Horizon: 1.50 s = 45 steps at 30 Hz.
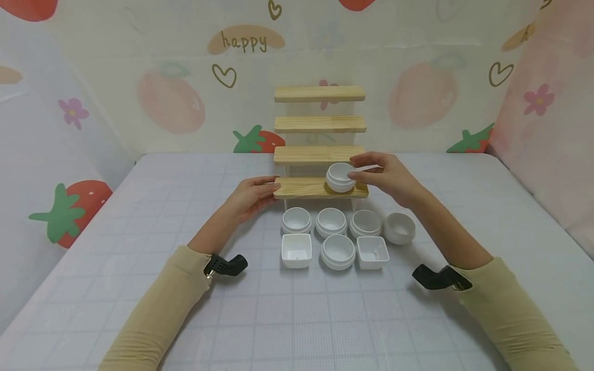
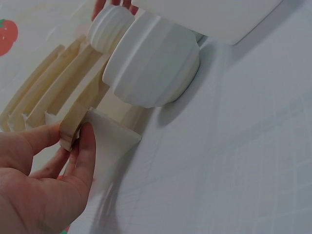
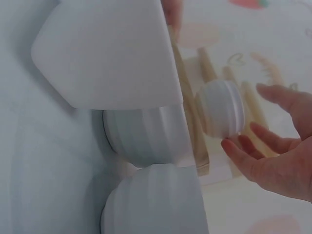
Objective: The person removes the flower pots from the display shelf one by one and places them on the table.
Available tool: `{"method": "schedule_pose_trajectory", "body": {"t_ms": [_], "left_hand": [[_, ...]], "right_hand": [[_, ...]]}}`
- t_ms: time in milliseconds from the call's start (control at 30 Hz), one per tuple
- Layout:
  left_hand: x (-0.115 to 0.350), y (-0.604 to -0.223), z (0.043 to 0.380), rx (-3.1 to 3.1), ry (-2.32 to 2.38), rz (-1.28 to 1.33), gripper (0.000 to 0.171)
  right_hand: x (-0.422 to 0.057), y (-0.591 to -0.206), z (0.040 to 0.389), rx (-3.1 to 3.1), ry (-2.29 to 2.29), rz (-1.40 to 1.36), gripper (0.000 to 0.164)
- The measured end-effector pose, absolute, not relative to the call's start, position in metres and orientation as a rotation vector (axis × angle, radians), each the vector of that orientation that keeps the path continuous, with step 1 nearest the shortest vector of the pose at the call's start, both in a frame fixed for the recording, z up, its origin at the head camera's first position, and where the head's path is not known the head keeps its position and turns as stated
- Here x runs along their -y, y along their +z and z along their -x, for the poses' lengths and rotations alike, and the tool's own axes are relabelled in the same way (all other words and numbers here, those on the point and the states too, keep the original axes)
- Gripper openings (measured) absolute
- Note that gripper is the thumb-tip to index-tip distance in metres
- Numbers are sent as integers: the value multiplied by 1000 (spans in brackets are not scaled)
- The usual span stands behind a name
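Observation:
A small round white ribbed bowl (image 1: 340, 178) sits toward the right end of the lowest board (image 1: 301, 188) of a stepped wooden rack. My right hand (image 1: 390, 178) is just right of that bowl, thumb and fingers spread apart, fingertips close by its side. In the right wrist view the bowl (image 3: 222, 108) rests on the board with the fingers (image 3: 239, 153) right at its edge and none curled round it. At the board's left end my left hand (image 1: 252, 197) pinches the wood. The left wrist view shows its thumb and fingers (image 2: 85, 156) on both faces of the board end (image 2: 73, 122).
In front of the rack stand several white bowls: round ones (image 1: 297, 220) in a row, a square one (image 1: 297, 251), another round one (image 1: 338, 252) and a second square one (image 1: 373, 252). Higher boards (image 1: 320, 123) rise behind, before a printed cloth backdrop (image 1: 297, 67).

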<state>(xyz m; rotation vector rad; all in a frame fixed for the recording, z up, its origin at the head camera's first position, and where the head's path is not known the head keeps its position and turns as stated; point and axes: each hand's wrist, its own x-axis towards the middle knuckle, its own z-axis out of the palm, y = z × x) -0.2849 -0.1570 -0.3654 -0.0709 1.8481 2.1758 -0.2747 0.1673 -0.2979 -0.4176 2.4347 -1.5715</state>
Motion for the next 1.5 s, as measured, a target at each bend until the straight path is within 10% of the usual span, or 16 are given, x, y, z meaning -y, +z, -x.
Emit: {"method": "schedule_pose_trajectory", "body": {"t_ms": [1500], "left_hand": [[155,-365,285,-1812,2205,61,53]], "right_hand": [[-157,-321,280,-2480,-1610,365,57]]}}
